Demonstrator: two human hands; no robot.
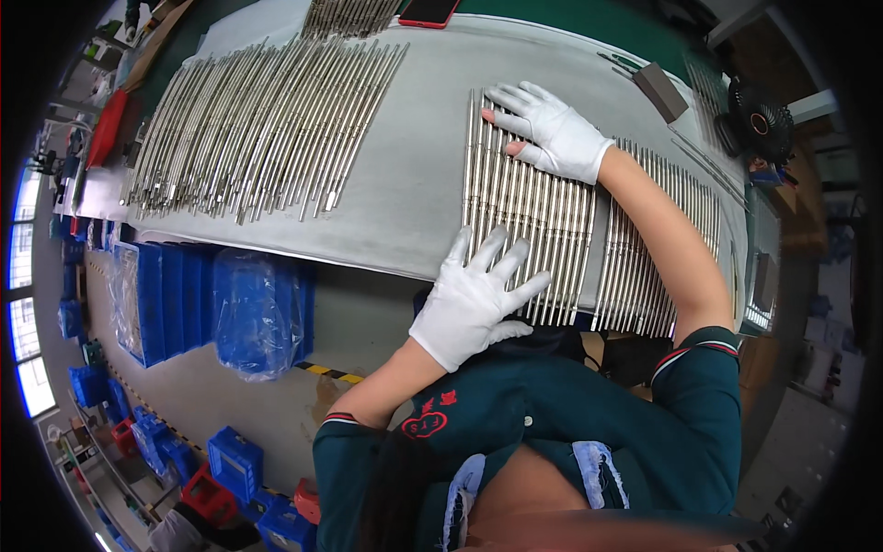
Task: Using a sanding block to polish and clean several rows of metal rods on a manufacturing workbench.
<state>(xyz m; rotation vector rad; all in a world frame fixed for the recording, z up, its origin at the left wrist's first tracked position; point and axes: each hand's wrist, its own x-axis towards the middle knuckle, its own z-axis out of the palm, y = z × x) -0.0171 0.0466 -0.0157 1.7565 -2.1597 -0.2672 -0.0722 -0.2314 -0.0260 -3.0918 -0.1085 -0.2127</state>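
Observation:
My left hand, in a white glove, lies with its fingers spread over the near left part of a row of thin metal rods. At the far end of that row, my right hand rests flat with its fingers apart. Its glove leaves two fingertips bare. The rods lie side by side on the grey table, pointing away from me. Close by on the right, partly under my right forearm, is a second row of similar rods.
A broad batch of metal rods covers the table's left, with another bundle behind it. A red-edged phone lies at the back. Right of my arm are a grey block and a black fan. Blue bins stand below left.

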